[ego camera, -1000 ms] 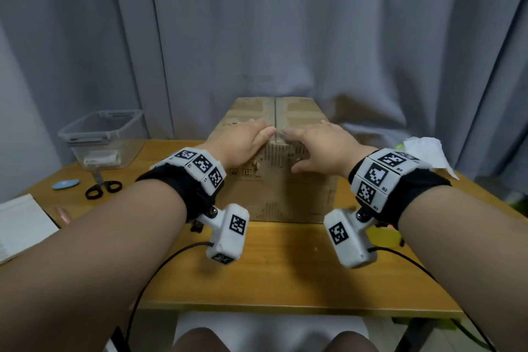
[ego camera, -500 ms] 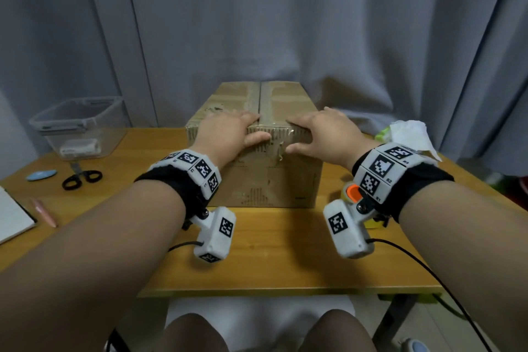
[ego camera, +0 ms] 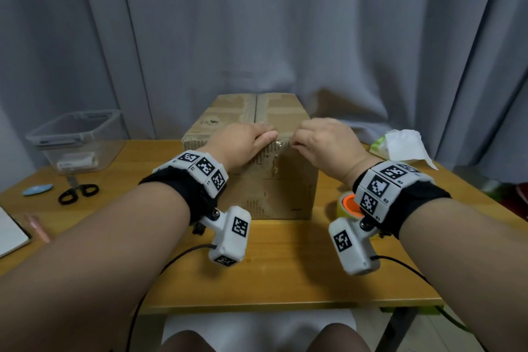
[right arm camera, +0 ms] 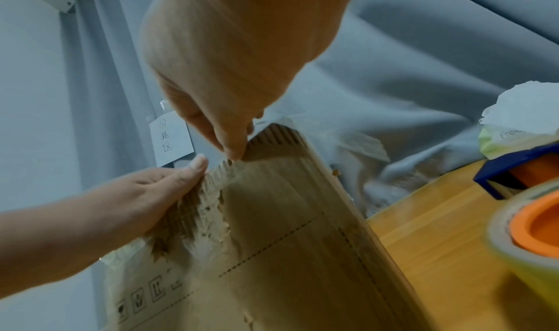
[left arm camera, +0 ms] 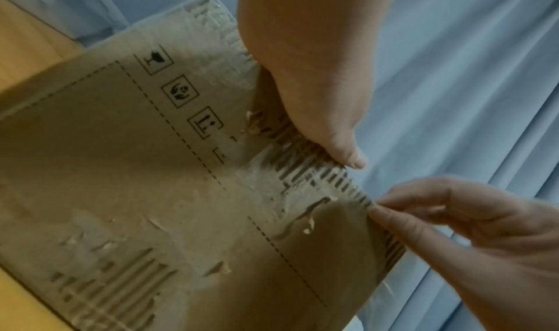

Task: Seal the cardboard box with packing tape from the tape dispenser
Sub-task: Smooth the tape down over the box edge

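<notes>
Cardboard box (ego camera: 257, 157) sits toward the back middle of the tabletop (ego camera: 285, 266), its two top flaps folded shut and meeting along a centre seam. Clear tape looks to run along that seam and wrinkle over the near top edge onto the front face, where the paper skin is torn and the corrugation shows.

Left hand (ego camera: 243, 143) lies flat on the near top edge with its fingers straight, pressing down beside the seam. Right hand (ego camera: 323, 143) is just beside it, fingers curled, thumb and fingertip pinching at the same edge; the wrist views show the pinch right on the rim, but whether it holds a tape end or only the cardboard I cannot tell.

Tape dispenser (ego camera: 347, 206), a yellowish roll on an orange core with a blue frame, rests on the tabletop by the box's right front corner, under the right wrist, and neither hand touches it.

My guess is the sealing is nearly done: the strip seems laid and cut, and what remains is smoothing its end down the front.

Scissors (ego camera: 78, 193) and a clear plastic bin (ego camera: 77, 137) sit at the left edge.
</notes>
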Tool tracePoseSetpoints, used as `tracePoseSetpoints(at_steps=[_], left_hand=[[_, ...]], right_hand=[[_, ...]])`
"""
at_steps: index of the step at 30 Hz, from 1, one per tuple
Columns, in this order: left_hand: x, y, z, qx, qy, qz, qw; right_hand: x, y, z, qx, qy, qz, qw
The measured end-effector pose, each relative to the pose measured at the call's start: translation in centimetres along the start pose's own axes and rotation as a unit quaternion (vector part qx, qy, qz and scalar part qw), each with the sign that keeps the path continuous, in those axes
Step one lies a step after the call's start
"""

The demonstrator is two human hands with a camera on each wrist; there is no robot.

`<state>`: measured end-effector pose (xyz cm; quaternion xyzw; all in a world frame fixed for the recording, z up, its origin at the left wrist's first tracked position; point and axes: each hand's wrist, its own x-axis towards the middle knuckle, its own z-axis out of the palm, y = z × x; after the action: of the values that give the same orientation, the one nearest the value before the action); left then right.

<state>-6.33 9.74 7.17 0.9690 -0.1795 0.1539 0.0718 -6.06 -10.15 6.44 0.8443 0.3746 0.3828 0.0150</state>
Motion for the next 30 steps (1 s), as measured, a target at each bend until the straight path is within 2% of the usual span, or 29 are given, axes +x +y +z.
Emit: tracePoseSetpoints(at_steps=[3,7,10,15,17,19,22,26,30], left_hand=[[0.1,-0.3,0.4,0.001,-0.002,-0.019,1.000],[0.3,-0.3,0.8,0.007,0.011,-0.025,1.000],[0.7,-0.6,0.9,0.025,-0.003,-0.032,0.999],[0.6,-0.3,1.0,0.071,0.008,-0.009,0.997],[0.7,-0.2,0.8,0.091,0.005,0.005,0.996],[0.7,0.1,0.5,0.087,0.002,0.021,0.996],[1.4,1.8,0.4,0.008,0.020,0.055,0.998],[2.9,4.0,0.9,-0.014,-0.021,0.076,0.997],[2.7,4.0,1.5,0.001,0.003,0.067,0.998]], right_hand=[[-0.1,0.0,-0.1,-0.001,0.024,-0.029,0.999],[-0.6,-0.7,0.2,0.000,0.016,-0.014,1.000],[-0.4,-0.9,-0.1,-0.012,0.013,-0.023,1.000],[-0.9,-0.2,-0.8,-0.019,-0.058,-0.066,0.996],[-1.6,0.1,-1.1,0.003,-0.048,-0.016,0.999],[-2.1,0.7,-1.2,0.044,-0.007,0.078,0.996],[-2.6,1.7,-1.0,0.120,0.002,0.193,0.974],[-2.9,2.4,-1.0,0.169,-0.071,0.252,0.950],[-3.7,2.7,-0.7,0.170,-0.112,0.296,0.933]])
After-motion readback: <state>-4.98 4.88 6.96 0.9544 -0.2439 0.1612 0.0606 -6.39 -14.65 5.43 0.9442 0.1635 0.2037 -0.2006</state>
